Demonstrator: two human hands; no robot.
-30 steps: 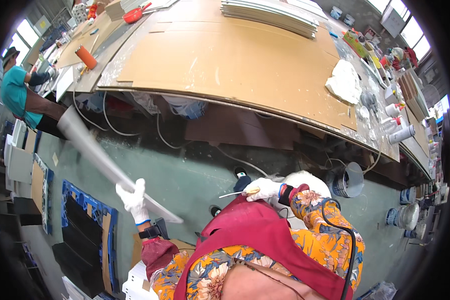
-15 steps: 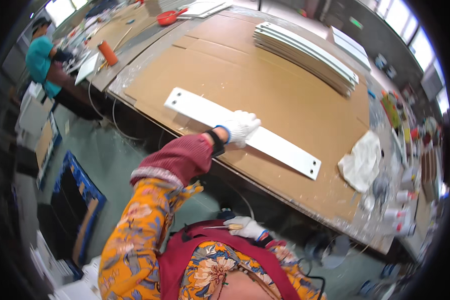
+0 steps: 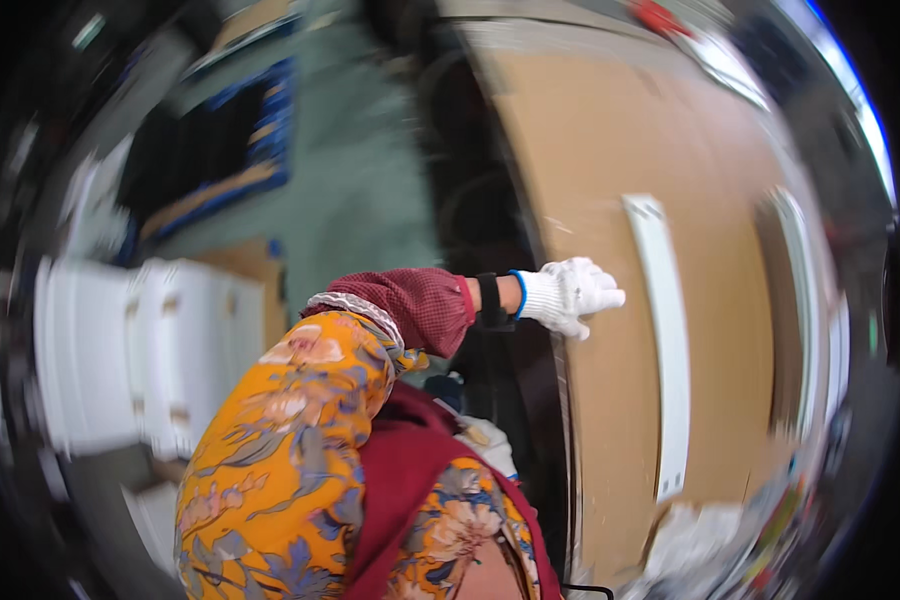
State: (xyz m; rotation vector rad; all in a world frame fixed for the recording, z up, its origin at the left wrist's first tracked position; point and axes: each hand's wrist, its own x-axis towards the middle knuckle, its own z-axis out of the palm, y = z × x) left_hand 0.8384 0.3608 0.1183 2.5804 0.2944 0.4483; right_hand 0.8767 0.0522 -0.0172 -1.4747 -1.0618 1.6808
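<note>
My left hand (image 3: 575, 296), in a white knit glove with a blue cuff edge, is stretched over the near edge of the cardboard-covered table (image 3: 595, 400). Its fingers are spread and nothing shows in them. Just right of it, apart from the fingertips, a long white board (image 3: 665, 340) lies flat, with small dark holes at its ends. My right hand (image 3: 488, 442), also in a white glove, is low beside my body, mostly hidden behind the dark red apron (image 3: 410, 450). Its fingers and anything in them cannot be made out.
A stack of white boards (image 3: 795, 310) lies at the table's right side. A white cloth (image 3: 695, 535) sits near the bottom of the table. White panels (image 3: 140, 350) stand left on the floor, and a black panel with blue edging (image 3: 215, 150) lies beyond them.
My left hand has come off the white board and is now beside it. The view has swung left, showing more floor and stacked panels. The wooden-handled tool in my right hand is now out of sight.
</note>
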